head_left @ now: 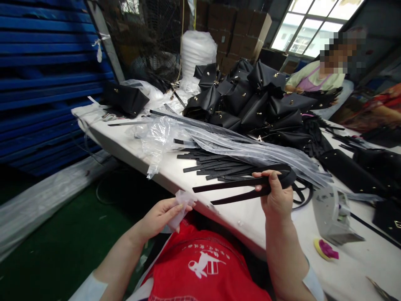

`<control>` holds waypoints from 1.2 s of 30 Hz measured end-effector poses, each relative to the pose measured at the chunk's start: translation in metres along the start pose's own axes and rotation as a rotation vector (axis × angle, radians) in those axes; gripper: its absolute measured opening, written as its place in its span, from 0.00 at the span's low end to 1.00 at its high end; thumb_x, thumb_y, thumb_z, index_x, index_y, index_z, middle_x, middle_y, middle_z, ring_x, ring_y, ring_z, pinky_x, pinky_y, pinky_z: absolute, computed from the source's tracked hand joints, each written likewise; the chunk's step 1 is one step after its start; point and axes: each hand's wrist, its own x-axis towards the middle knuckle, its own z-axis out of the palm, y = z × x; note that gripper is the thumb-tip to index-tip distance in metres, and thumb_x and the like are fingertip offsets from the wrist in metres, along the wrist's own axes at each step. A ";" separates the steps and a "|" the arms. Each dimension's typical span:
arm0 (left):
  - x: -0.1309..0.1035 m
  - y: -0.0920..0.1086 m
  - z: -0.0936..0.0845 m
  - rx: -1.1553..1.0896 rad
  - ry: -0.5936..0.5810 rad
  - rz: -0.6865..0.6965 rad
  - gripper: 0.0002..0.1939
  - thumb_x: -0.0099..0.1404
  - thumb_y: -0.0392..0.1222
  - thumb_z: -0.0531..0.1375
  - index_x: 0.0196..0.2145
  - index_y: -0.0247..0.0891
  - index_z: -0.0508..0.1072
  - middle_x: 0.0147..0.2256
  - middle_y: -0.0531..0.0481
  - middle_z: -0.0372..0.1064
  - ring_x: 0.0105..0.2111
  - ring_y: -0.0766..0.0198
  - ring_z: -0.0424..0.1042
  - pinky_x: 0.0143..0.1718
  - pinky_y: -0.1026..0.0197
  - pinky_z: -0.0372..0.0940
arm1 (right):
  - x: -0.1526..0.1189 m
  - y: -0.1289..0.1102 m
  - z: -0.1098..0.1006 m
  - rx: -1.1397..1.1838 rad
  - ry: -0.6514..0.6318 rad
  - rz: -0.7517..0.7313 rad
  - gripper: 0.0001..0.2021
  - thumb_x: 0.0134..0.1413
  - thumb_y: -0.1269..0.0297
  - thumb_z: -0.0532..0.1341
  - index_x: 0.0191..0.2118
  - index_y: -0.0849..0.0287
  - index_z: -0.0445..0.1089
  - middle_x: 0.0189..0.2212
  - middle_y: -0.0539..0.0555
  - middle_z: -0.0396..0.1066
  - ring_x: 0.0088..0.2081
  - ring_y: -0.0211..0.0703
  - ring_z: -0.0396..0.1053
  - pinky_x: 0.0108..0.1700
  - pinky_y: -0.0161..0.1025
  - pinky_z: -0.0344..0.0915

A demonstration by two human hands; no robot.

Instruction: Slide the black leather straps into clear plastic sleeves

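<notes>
A folded black strap (238, 184) is gripped in my right hand (277, 194), its two loose ends pointing left over the table's front edge. My left hand (166, 215) pinches a crumpled piece of thin translucent plastic (182, 209) just above my red apron. Behind the held strap, several black straps (216, 165) lie fanned out on the white table (175, 169). Long straps in clear plastic sleeves (244, 140) stretch across the table beyond them. A crumpled clear plastic bag (159, 140) lies at the table's front edge to the left.
Black bags (241, 96) are heaped at the back, near a white foam roll (199, 58). A white tape dispenser (332, 213), a yellow and purple pad (326, 249) and scissors (382, 290) lie to the right. Blue pallets (46, 79) are stacked left. Two people work across the table.
</notes>
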 end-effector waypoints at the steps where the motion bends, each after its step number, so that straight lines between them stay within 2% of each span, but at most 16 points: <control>1: 0.000 0.002 0.001 -0.002 0.006 0.001 0.25 0.59 0.58 0.63 0.40 0.31 0.78 0.53 0.34 0.70 0.23 0.67 0.73 0.22 0.65 0.70 | -0.001 0.000 0.000 -0.002 -0.003 0.002 0.12 0.54 0.56 0.65 0.33 0.61 0.70 0.30 0.55 0.77 0.17 0.34 0.66 0.22 0.34 0.64; 8: 0.002 0.004 0.003 -0.013 0.081 -0.010 0.26 0.57 0.59 0.64 0.39 0.30 0.77 0.51 0.35 0.71 0.20 0.69 0.72 0.20 0.66 0.68 | -0.003 -0.004 0.002 0.021 0.015 -0.011 0.12 0.54 0.56 0.65 0.33 0.61 0.71 0.29 0.55 0.77 0.17 0.33 0.66 0.21 0.32 0.63; 16: 0.000 0.005 0.004 -0.003 0.053 0.000 0.28 0.58 0.61 0.63 0.42 0.32 0.77 0.52 0.35 0.70 0.20 0.69 0.72 0.22 0.66 0.69 | -0.007 -0.001 0.001 0.003 -0.018 0.008 0.11 0.55 0.57 0.65 0.34 0.61 0.71 0.29 0.55 0.77 0.18 0.34 0.67 0.22 0.33 0.65; 18: 0.000 0.006 0.003 0.045 0.030 0.026 0.27 0.59 0.61 0.61 0.42 0.32 0.77 0.50 0.37 0.72 0.21 0.67 0.73 0.23 0.65 0.69 | -0.005 0.000 0.000 0.001 -0.046 0.042 0.11 0.55 0.56 0.65 0.34 0.61 0.71 0.29 0.55 0.77 0.18 0.34 0.67 0.22 0.33 0.65; 20: 0.001 0.008 0.002 0.147 -0.012 0.085 0.24 0.62 0.59 0.59 0.41 0.34 0.78 0.45 0.39 0.75 0.27 0.62 0.75 0.28 0.63 0.71 | -0.003 0.001 -0.001 -0.007 -0.092 0.106 0.12 0.54 0.55 0.65 0.34 0.61 0.71 0.29 0.55 0.77 0.19 0.34 0.67 0.22 0.33 0.65; 22: 0.003 0.010 0.002 0.284 -0.085 0.173 0.21 0.65 0.56 0.57 0.41 0.36 0.79 0.44 0.41 0.75 0.38 0.56 0.75 0.38 0.60 0.72 | 0.001 0.001 -0.001 -0.014 -0.136 0.178 0.13 0.54 0.55 0.65 0.34 0.60 0.71 0.29 0.55 0.77 0.19 0.33 0.67 0.23 0.32 0.65; 24: 0.005 0.011 0.003 0.400 -0.167 0.257 0.19 0.68 0.52 0.54 0.41 0.38 0.79 0.47 0.43 0.74 0.48 0.54 0.72 0.49 0.57 0.68 | 0.004 0.001 -0.002 -0.011 -0.149 0.222 0.13 0.53 0.54 0.66 0.34 0.60 0.71 0.29 0.55 0.77 0.18 0.33 0.66 0.22 0.32 0.65; 26: 0.007 0.012 0.005 0.449 -0.230 0.292 0.19 0.69 0.51 0.53 0.42 0.39 0.79 0.49 0.43 0.73 0.52 0.54 0.69 0.55 0.55 0.63 | 0.007 0.002 -0.002 -0.001 -0.148 0.252 0.14 0.51 0.53 0.66 0.34 0.60 0.71 0.29 0.55 0.77 0.18 0.33 0.66 0.22 0.32 0.65; 28: 0.009 0.012 0.010 0.430 -0.260 0.269 0.19 0.69 0.52 0.53 0.42 0.38 0.79 0.49 0.43 0.73 0.49 0.55 0.71 0.53 0.56 0.65 | 0.008 0.004 -0.002 -0.005 -0.152 0.279 0.15 0.50 0.52 0.67 0.33 0.60 0.71 0.28 0.55 0.77 0.18 0.33 0.66 0.21 0.31 0.64; 32: 0.015 0.013 0.023 0.371 -0.312 0.208 0.21 0.68 0.53 0.53 0.41 0.35 0.78 0.47 0.41 0.74 0.36 0.60 0.74 0.39 0.61 0.70 | 0.001 0.015 0.006 -0.053 -0.227 0.344 0.16 0.51 0.52 0.66 0.33 0.62 0.71 0.29 0.57 0.77 0.18 0.33 0.66 0.21 0.30 0.63; 34: 0.019 0.013 0.029 0.375 -0.317 0.218 0.21 0.69 0.53 0.53 0.40 0.34 0.78 0.44 0.41 0.74 0.35 0.60 0.74 0.37 0.62 0.69 | -0.010 0.025 0.014 -0.069 -0.292 0.399 0.18 0.52 0.50 0.65 0.35 0.62 0.72 0.30 0.58 0.77 0.19 0.35 0.68 0.23 0.32 0.65; 36: 0.024 0.012 0.033 0.353 -0.278 0.220 0.21 0.68 0.53 0.53 0.40 0.33 0.78 0.40 0.42 0.75 0.32 0.61 0.74 0.36 0.62 0.69 | -0.024 0.036 0.023 -0.096 -0.413 0.439 0.19 0.53 0.49 0.63 0.37 0.62 0.73 0.33 0.58 0.77 0.24 0.38 0.71 0.28 0.35 0.68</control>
